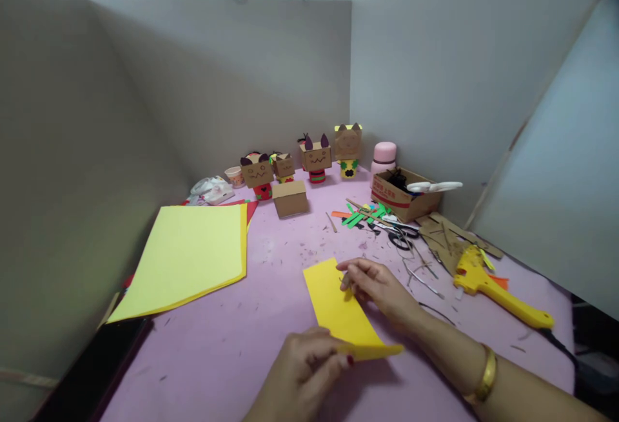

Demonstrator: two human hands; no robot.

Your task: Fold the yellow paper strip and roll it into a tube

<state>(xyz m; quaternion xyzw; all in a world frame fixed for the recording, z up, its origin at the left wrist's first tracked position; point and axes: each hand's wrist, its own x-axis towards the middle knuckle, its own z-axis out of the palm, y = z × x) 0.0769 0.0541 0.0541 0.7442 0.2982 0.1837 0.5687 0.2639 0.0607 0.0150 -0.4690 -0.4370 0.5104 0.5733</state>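
Note:
A yellow sheet of paper (333, 303) slants over the table in front of me, its near end bent up. My left hand (309, 364) pinches that near end between thumb and fingers. At the far right edge of the sheet, my right hand (374, 287) has its thumb and fingers drawn together. A small brown piece (345, 281) shows between those fingertips, just above the paper; its kind is too small to tell.
Yellow sheets (188, 254) lie at left. Behind are a cardboard box (290, 200) and several cat-faced figures (316, 156). To the right are paper scraps (360, 214), black-handled scissors (400, 240), a carton (403, 196) and a yellow glue gun (498, 290).

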